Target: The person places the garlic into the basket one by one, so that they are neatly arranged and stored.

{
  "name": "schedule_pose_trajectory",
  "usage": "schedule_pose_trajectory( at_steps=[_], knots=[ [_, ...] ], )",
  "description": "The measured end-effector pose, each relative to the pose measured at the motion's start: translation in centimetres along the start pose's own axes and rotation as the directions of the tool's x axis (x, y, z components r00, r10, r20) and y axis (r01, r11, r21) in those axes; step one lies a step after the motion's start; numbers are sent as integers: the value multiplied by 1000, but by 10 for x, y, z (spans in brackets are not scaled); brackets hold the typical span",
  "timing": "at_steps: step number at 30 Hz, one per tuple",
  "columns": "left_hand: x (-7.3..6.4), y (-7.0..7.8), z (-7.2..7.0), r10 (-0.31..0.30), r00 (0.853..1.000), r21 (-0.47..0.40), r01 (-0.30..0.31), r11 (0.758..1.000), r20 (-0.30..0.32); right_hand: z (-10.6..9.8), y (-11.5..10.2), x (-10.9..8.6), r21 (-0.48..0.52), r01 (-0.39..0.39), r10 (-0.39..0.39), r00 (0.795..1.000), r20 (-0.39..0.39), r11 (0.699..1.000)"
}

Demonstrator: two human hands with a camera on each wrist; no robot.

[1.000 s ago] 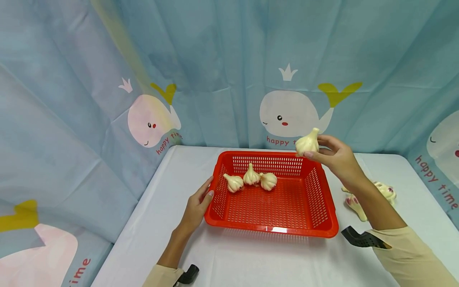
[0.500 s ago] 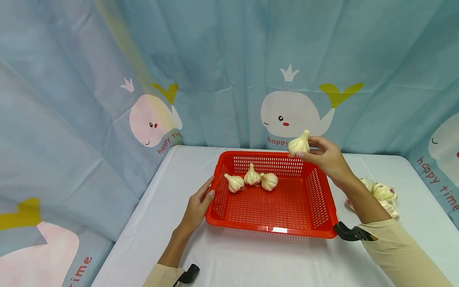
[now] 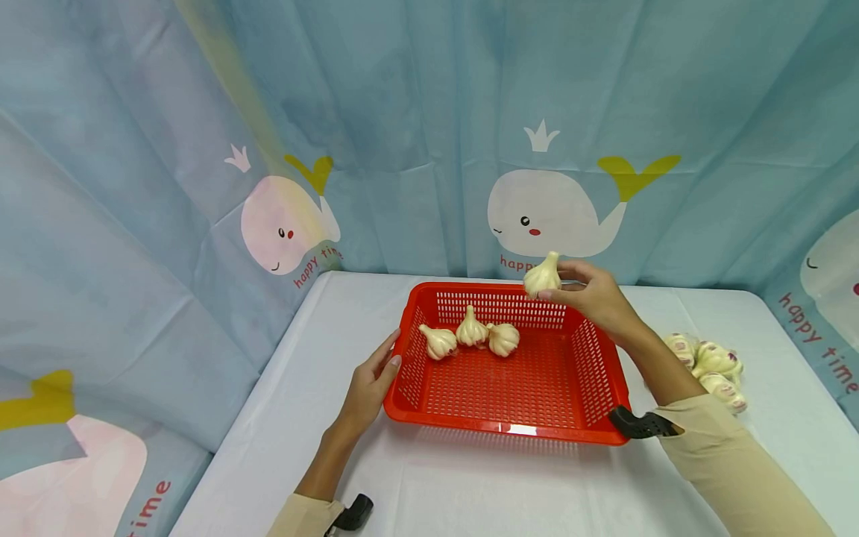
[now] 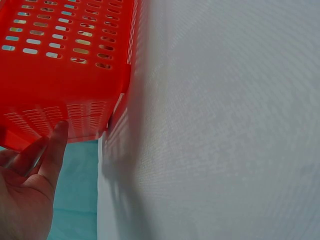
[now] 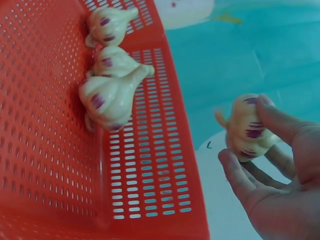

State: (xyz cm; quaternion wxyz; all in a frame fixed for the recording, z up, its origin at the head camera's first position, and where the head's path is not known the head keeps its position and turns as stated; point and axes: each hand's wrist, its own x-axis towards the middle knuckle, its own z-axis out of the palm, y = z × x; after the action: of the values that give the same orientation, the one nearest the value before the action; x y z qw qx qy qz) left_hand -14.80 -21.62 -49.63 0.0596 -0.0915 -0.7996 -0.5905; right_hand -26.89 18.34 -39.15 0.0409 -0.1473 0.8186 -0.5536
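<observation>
My right hand [image 3: 597, 298] holds a garlic bulb [image 3: 542, 276] between thumb and fingers, above the far rim of a red plastic basket [image 3: 510, 428]. In the right wrist view the held garlic bulb [image 5: 250, 127] shows purple patches, with the fingertips on its sides. Three more bulbs rest inside the basket at its left end: a left one [image 3: 439, 342], a middle one [image 3: 471, 328] standing stem up, and a right one [image 3: 503, 340]. My left hand [image 3: 365, 388] rests against the basket's left side, its fingers [image 4: 54, 155] fairly straight along the outer wall.
Several other garlic bulbs [image 3: 718, 362] lie on the white-covered table [image 3: 470, 492] to the right of the basket, partly behind the right forearm. A blue curtain [image 3: 416, 134] with whale prints hangs behind and at both sides of the table.
The right hand has carried its garlic bulb leftward and slightly down along the basket's far rim. More of the bulbs on the right now show. The left hand and basket stay nearly still.
</observation>
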Motion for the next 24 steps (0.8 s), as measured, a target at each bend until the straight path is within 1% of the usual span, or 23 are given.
schedule_pose_trajectory(
  at_steps=[3,9,15,19,24],
  knots=[
    [0,0,0,5,1000,-2,-5,1000,3,0,1,2,-16,-22,22,1000,18,1000],
    [0,-1,0,6,1000,-10,-6,1000,5,1,4,6,-23,-51,53,995,79,998],
    [0,-2,0,2,1000,-5,-2,1000,5,1,9,11,-65,-91,98,988,118,994],
    [0,-4,-1,7,1000,-1,-7,1000,5,1,12,13,-82,-97,107,986,130,992],
    [0,-4,0,8,1000,2,-8,1000,5,0,14,14,-81,-83,94,986,137,993]
  ],
)
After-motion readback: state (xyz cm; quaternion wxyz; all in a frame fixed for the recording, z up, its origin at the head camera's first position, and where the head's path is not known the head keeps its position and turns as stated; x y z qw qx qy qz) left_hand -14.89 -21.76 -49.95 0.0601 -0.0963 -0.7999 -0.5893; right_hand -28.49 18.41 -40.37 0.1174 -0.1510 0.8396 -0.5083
